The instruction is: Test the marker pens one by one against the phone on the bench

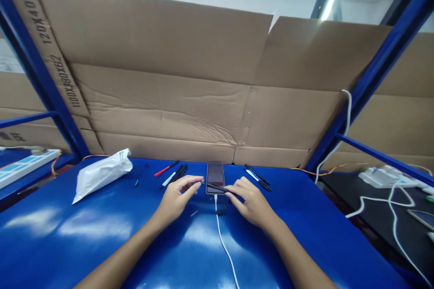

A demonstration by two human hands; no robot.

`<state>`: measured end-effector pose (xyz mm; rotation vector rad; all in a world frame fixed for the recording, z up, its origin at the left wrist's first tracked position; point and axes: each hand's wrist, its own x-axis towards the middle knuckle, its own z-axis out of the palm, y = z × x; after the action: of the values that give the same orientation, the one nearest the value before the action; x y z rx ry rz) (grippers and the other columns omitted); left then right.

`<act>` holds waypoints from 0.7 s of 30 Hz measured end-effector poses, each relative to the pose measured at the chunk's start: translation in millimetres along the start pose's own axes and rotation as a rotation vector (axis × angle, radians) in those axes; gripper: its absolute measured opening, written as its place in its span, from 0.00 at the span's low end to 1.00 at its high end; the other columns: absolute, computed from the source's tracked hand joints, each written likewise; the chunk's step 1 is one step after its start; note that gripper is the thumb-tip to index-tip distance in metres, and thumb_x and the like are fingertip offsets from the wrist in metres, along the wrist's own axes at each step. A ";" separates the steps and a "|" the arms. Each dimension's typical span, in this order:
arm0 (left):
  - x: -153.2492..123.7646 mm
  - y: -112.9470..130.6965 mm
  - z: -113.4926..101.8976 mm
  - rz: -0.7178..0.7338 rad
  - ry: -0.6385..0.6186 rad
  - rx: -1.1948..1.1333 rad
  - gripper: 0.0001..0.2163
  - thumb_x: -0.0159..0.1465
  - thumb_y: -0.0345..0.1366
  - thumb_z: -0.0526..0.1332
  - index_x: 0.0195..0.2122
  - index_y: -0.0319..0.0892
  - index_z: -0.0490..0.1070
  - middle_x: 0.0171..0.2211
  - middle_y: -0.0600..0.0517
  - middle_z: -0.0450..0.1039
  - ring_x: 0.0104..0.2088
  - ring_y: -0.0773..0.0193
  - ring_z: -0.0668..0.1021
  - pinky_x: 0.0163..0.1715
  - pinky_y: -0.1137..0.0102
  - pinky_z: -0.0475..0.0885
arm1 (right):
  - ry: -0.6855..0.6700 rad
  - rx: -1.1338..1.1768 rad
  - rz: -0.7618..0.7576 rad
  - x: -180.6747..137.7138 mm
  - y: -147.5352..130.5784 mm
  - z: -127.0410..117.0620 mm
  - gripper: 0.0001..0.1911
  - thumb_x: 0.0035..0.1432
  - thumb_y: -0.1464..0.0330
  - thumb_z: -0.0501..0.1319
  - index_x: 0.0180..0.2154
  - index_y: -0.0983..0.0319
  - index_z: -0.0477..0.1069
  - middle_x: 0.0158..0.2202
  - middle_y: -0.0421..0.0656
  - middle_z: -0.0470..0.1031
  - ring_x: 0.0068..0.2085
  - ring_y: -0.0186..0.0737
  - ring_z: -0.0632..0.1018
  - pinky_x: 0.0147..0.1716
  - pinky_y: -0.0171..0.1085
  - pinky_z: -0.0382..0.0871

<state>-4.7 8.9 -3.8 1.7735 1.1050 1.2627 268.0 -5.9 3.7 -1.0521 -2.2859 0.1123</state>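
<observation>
My right hand [250, 199] is closed around the end of a black pen [217, 187], whose barrel points left across the phone. My left hand [179, 197] pinches a small dark piece [202, 183] between thumb and fingertips, a short gap from the pen's left end. Behind the pen, a phone [215, 174] lies with a white cable [222, 237] plugged into its near end. A small black piece [220, 212] lies beside the cable, below my hands.
Left of the phone lie a red pen [166, 169] and several black or white pens [171, 177]; more pens [257, 177] lie to its right. A white plastic bag [101, 176] rests at left on the blue table [84, 244]. A cardboard wall [169, 108] closes the back.
</observation>
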 end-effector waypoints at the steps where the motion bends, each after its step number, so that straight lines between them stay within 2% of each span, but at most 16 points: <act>1: 0.0 0.1 0.0 -0.004 -0.004 -0.009 0.14 0.67 0.45 0.63 0.47 0.44 0.83 0.43 0.48 0.83 0.33 0.60 0.81 0.37 0.67 0.78 | -0.012 0.003 0.000 0.0 -1.5 0.0 0.13 0.74 0.66 0.57 0.53 0.57 0.78 0.39 0.46 0.78 0.41 0.45 0.73 0.42 0.42 0.69; 4: -0.1 0.3 -0.4 0.004 -0.032 0.004 0.15 0.68 0.45 0.63 0.49 0.44 0.82 0.45 0.47 0.83 0.35 0.59 0.81 0.38 0.66 0.79 | -0.038 0.017 0.007 0.0 -4.8 0.9 0.14 0.74 0.65 0.57 0.53 0.56 0.78 0.39 0.46 0.77 0.41 0.45 0.73 0.42 0.42 0.69; 8: -0.4 -0.2 -1.7 0.050 -0.037 0.085 0.14 0.69 0.43 0.62 0.48 0.44 0.83 0.46 0.46 0.83 0.42 0.55 0.82 0.45 0.62 0.78 | -0.041 0.031 0.014 0.4 -5.9 0.8 0.14 0.74 0.65 0.56 0.52 0.57 0.78 0.39 0.46 0.77 0.41 0.46 0.73 0.43 0.42 0.69; 13: -1.4 -4.0 -2.7 0.095 -0.076 0.153 0.13 0.70 0.42 0.61 0.49 0.45 0.83 0.47 0.47 0.84 0.44 0.54 0.83 0.48 0.61 0.78 | -0.042 0.044 0.008 0.7 -4.3 1.5 0.14 0.75 0.65 0.55 0.51 0.57 0.79 0.38 0.46 0.77 0.40 0.45 0.73 0.41 0.42 0.68; 18: -1.4 -14.4 -9.6 0.242 -0.266 0.335 0.15 0.72 0.41 0.60 0.57 0.47 0.79 0.52 0.48 0.82 0.50 0.53 0.83 0.53 0.62 0.76 | -0.043 0.064 0.035 -1.0 -3.3 2.9 0.12 0.72 0.65 0.59 0.51 0.58 0.78 0.40 0.46 0.80 0.42 0.45 0.74 0.43 0.41 0.68; 21: -1.6 -14.1 -15.9 0.300 -0.407 0.426 0.16 0.73 0.41 0.60 0.59 0.49 0.76 0.51 0.49 0.83 0.48 0.55 0.84 0.51 0.65 0.75 | -0.122 0.087 0.103 -1.9 -8.1 -1.4 0.08 0.69 0.66 0.62 0.46 0.58 0.78 0.39 0.44 0.80 0.41 0.43 0.76 0.41 0.39 0.68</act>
<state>-23.6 14.0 -12.1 2.4581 0.9383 0.7983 264.3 -13.0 6.4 -1.1459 -2.3112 0.3228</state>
